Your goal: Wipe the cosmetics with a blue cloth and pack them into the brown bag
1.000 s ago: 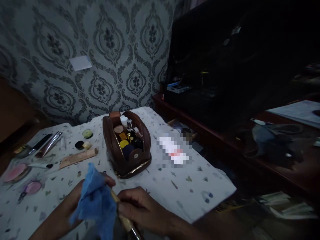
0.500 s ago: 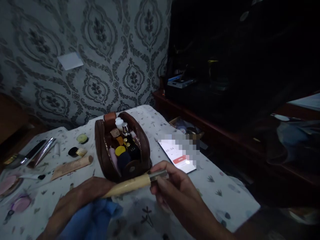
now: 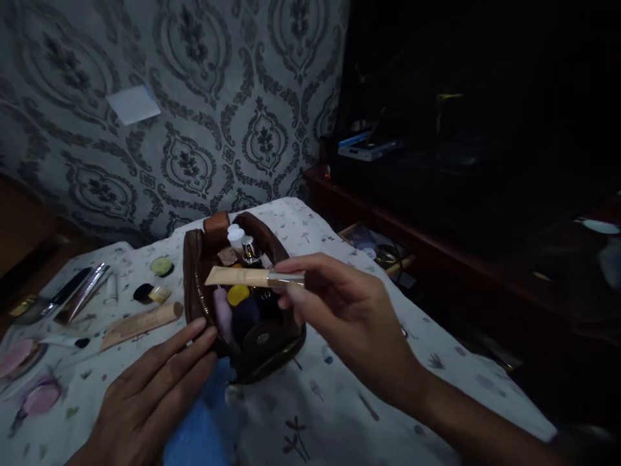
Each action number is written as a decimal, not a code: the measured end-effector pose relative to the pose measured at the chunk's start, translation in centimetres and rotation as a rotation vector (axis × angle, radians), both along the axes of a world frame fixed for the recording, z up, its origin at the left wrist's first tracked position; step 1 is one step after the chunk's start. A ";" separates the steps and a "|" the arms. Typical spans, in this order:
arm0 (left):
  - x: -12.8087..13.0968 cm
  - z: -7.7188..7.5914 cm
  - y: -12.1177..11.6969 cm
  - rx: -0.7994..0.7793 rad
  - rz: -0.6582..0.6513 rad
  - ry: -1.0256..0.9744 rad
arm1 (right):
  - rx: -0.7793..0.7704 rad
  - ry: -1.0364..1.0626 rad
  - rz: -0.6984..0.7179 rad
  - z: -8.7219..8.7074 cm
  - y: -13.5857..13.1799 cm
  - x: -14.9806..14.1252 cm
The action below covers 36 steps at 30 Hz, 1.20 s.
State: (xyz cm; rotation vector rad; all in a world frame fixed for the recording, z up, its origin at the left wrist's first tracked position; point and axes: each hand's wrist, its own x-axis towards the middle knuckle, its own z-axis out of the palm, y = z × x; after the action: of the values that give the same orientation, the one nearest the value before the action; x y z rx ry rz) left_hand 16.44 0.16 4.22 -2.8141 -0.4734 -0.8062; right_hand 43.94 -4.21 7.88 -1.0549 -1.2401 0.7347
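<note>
My right hand (image 3: 339,310) pinches a makeup brush (image 3: 247,277) by its silver ferrule, its pale wooden handle pointing left over the open brown cosmetic bag (image 3: 194,285). The bag stands on the floral cloth (image 3: 339,395) and is packed with small bottles and jars. My left hand (image 3: 150,395) lies flat with fingers stretched out, fingertips touching the bag's near left side. A blue cloth (image 3: 204,427) lies just right of that hand, partly under it.
Left of the bag lie a beige tube (image 3: 140,321), a yellow-green round pot (image 3: 162,265), small black and gold pieces (image 3: 151,294), dark and silver sticks (image 3: 80,294) and pink compacts (image 3: 41,395). A dark wooden cabinet (image 3: 388,220) rises on the right. Patterned wallpaper behind.
My right hand lifted the brush from in front of the bag up over its opening. My left hand let go of the handle and the blue cloth and flattened against the bag.
</note>
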 end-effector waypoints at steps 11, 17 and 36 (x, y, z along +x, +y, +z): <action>-0.5 -0.3 -0.2 0.034 0.023 -0.006 | 0.190 -0.475 -0.049 -0.5 4.1 -2.1; -0.9 -0.1 -0.4 0.020 0.050 0.006 | 0.097 -0.538 -0.017 0.5 3.4 -1.7; -0.1 0.4 -0.6 0.056 0.022 -0.043 | 0.125 -0.567 -0.257 3.0 1.2 1.8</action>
State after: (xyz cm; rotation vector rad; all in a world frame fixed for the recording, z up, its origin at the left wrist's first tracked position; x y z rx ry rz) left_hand 16.30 -0.42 4.60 -2.7408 -0.4798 -0.8640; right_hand 45.78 -3.00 10.88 -1.3375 -1.5632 0.1530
